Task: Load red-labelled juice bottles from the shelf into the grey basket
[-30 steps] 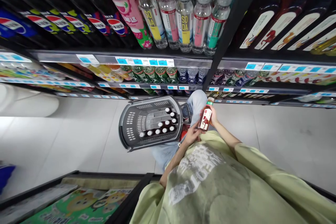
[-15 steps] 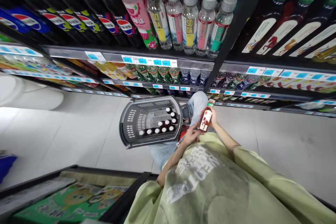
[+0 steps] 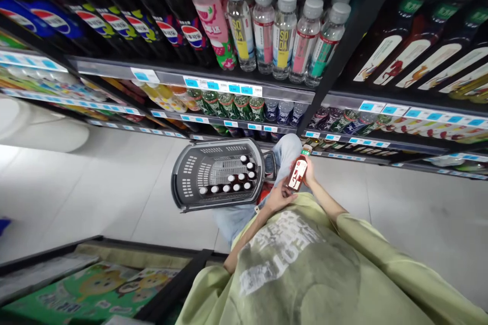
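Both my hands hold one bottle of dark red-brown drink (image 3: 297,173) in front of my lap, tilted, with a white label facing up and green on its neck. Around its lower end are the fingers of my left hand (image 3: 280,195). My right hand (image 3: 309,170) grips its right side, partly hidden behind it. To the left of my knee stands a dark grey shopping basket (image 3: 183,172). Inside it are several small dark bottles with white caps (image 3: 225,189), upright toward its near and right sides.
A drinks shelf (image 3: 282,92) runs across the front, holding cola bottles (image 3: 118,23), clear soda bottles (image 3: 285,35) and large dark bottles with green caps (image 3: 400,56). Behind me at lower left is a display with green boxes (image 3: 76,289). A white rounded object (image 3: 53,132) stands far left.
The camera view has shifted slightly, so the shelf goods sit a little further right. Both hands keep hold of the bottle, and the basket contents look the same.
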### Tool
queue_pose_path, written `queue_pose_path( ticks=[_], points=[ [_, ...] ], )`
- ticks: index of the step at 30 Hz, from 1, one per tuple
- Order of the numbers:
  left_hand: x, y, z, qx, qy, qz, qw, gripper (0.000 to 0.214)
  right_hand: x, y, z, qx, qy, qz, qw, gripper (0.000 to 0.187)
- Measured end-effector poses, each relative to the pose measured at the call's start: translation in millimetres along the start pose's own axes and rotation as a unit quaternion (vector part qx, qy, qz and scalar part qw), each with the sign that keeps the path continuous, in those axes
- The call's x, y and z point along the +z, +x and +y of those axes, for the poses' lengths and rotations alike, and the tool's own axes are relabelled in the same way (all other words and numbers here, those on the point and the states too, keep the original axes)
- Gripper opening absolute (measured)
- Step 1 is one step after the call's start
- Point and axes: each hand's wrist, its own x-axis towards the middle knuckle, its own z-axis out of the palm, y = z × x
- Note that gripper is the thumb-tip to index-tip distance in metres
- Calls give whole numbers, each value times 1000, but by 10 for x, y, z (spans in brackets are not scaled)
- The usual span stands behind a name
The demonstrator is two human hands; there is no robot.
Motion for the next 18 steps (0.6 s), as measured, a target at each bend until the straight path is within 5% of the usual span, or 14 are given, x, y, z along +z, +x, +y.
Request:
queue_pose_path(
  ticks=[11, 18],
  points=[
    [7, -76, 260, 3, 223, 78, 972, 84, 9, 1, -3, 10, 7, 6, 1000, 58],
    [24, -111, 296, -41, 280, 96, 954, 86, 48, 11, 67, -48, -52, 49, 996, 58]
  ],
)
